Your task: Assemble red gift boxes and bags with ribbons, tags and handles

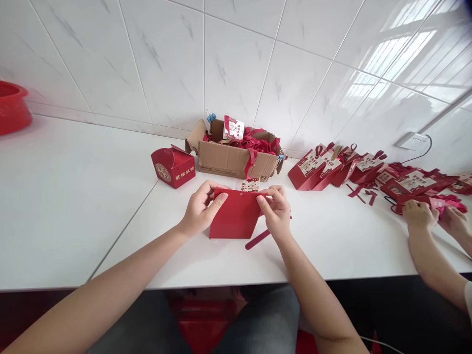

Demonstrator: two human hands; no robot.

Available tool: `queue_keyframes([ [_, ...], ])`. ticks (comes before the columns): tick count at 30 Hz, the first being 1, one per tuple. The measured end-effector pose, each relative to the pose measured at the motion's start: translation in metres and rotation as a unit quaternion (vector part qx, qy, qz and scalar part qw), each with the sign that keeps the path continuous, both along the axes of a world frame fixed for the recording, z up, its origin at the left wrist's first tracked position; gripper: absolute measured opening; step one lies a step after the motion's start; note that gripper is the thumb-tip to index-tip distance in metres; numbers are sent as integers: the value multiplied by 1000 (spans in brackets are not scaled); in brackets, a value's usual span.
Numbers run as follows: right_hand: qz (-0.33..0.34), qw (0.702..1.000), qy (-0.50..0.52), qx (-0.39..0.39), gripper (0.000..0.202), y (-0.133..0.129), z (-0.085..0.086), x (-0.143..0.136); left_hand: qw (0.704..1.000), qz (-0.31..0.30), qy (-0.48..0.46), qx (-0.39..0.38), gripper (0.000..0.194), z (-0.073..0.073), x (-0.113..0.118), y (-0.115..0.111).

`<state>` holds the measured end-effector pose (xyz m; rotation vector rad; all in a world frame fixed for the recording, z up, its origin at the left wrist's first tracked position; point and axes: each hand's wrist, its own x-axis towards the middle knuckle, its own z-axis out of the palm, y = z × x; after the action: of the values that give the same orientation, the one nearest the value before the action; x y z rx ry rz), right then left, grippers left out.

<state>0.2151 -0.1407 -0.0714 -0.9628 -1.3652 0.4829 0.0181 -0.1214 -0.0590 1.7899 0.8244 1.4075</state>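
Observation:
A red paper gift box (236, 217) stands on the table in front of me, its plain side facing me and a small hole near its top edge. My left hand (204, 206) pinches its upper left corner, thumb on the near face. At the upper right corner my right hand (273, 209) grips the same box, thumb in front and fingers behind. Just behind the top edge shows a white printed card (248, 185). A dark red ribbon (257, 239) lies on the table below my right hand, one end free.
An open cardboard box (232, 160) of red ribbons stands against the tiled wall. Left of it sits another red gift box (173, 166). Several finished-looking boxes (308, 169) line the right, where a co-worker's hands (420, 215) handle red pieces. A red basin (14, 109) is far left.

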Motion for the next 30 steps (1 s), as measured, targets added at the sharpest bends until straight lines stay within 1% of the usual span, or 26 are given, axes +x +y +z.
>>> queue_keyframes([
  [3,44,999,-3,-8,17,2,-1,0,1000,10,4,8,20,-2,-2,2],
  [4,47,999,-7,-3,16,4,-2,-1,1000,18,9,14,20,-2,-3,5],
  [7,7,999,-48,23,17,11,-2,-9,998,32,49,17,22,2,-12,19],
  [9,-18,995,-87,34,19,18,4,-14,996,38,79,11,25,7,-20,31],
  [11,-6,991,-131,23,23,25,18,-17,996,35,87,-2,29,10,-28,43],
  [12,19,988,-156,5,25,29,27,-16,996,27,83,-11,31,11,-32,48],
  [13,59,981,-185,-26,26,32,37,-13,997,15,76,-22,33,10,-34,52],
  [15,161,952,-237,-107,30,38,59,-5,998,0,61,-28,33,5,-38,55],
  [16,198,937,-254,-134,32,42,69,1,998,3,60,-18,32,2,-39,55],
  [18,280,908,-272,-156,36,52,83,12,997,22,72,15,31,-5,-41,54],
  [19,316,898,-266,-154,40,59,86,16,996,32,82,28,30,-8,-41,53],
  [20,333,897,-252,-148,45,65,87,19,994,41,92,39,30,-11,-42,53],
  [21,320,907,-235,-142,49,73,85,20,993,49,99,46,29,-12,-42,52],
  [22,276,924,-225,-136,48,80,81,19,992,58,101,53,29,-13,-42,51],
  [23,212,938,-238,-134,42,87,74,16,991,65,99,60,28,-13,-41,49],
  [24,145,939,-280,-139,35,94,67,12,991,68,97,65,29,-13,-41,48],
  [25,96,922,-344,-149,29,100,59,7,991,66,94,67,30,-13,-41,46],
  [26,66,892,-413,-169,27,105,50,2,992,58,92,64,30,-13,-40,44],
  [27,49,861,-468,-191,32,109,42,-3,993,47,89,56,30,-13,-40,42],
  [28,40,839,-502,-209,40,112,35,-7,994,35,87,48,30,-14,-40,40],
  [29,33,822,-522,-224,48,114,29,-10,995,26,85,42,30,-15,-41,38],
  [30,27,814,-531,-234,55,115,24,-13,996,19,84,39,30,-16,-41,36],
])
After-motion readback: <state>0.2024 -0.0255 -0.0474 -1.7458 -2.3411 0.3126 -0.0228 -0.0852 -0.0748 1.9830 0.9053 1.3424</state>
